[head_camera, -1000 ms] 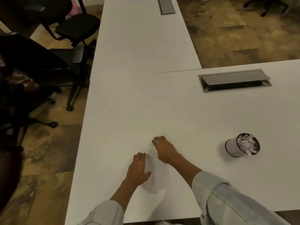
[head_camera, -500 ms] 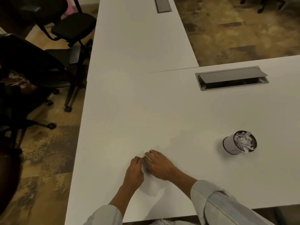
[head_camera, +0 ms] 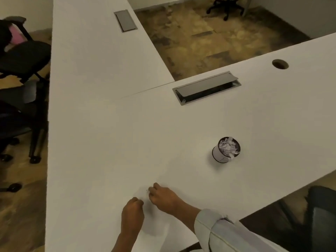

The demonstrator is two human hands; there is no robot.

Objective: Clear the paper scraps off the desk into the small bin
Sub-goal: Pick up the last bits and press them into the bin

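Both of my hands rest low on the white desk [head_camera: 112, 146] near its front edge. My left hand [head_camera: 132, 214] is curled into a loose fist; what it holds is hidden. My right hand [head_camera: 163, 198] lies just to its right, fingertips pinched on a small white paper scrap [head_camera: 147, 191] that barely shows against the desktop. The small bin [head_camera: 225, 149], a short white cylinder with a dark rim, stands upright to the right, well apart from both hands, heaped with torn paper pieces.
A grey cable flap [head_camera: 206, 87] is set into the desk behind the bin, another flap [head_camera: 125, 20] on the far desk wing, and a round cable hole [head_camera: 280, 64] at the right. Black office chairs [head_camera: 21, 57] stand left of the desk. Another chair [head_camera: 320, 213] sits at the lower right.
My hands drew together from a spread position, then curled closer to the desk's front edge. The camera view swung, shifting the bin toward the centre right.
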